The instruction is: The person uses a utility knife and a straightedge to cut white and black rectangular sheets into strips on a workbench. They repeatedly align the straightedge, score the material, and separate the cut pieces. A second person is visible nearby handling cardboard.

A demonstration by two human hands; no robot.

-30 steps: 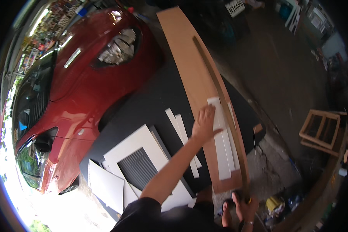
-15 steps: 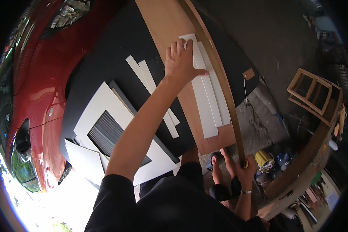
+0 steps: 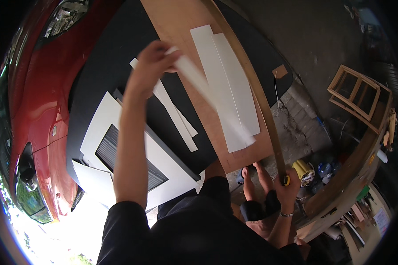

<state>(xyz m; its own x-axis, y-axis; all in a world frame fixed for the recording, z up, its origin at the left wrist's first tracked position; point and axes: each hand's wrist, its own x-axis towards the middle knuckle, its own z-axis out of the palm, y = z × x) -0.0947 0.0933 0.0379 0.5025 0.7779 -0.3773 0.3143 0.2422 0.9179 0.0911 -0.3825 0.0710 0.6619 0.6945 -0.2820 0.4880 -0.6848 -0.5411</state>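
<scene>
My left hand (image 3: 157, 57), blurred by motion, is closed on one end of a narrow white strip (image 3: 194, 81). The strip slants over two long white panels (image 3: 232, 84) that overlap on a brown wooden board (image 3: 247, 160). Along the board's right edge runs a long, thin brown strip (image 3: 262, 104). At its near end my right hand (image 3: 288, 191) is wrapped round a small yellow-and-black tool (image 3: 287, 180), whose kind I cannot make out. Whether those fingers also grip the brown strip is hidden.
Left of the board, white strips (image 3: 174, 112) and a white frame with a grey louvred panel (image 3: 152, 174) lie on a black surface (image 3: 115, 57). A red car (image 3: 44, 106) stands left. Wooden frames (image 3: 356, 95) and a yellow item (image 3: 303, 171) are at right. Bare legs (image 3: 262, 176) show below.
My left hand has left the white panels, moving left with a narrow white strip now lifted in it. My right hand has shifted slightly right and up.
</scene>
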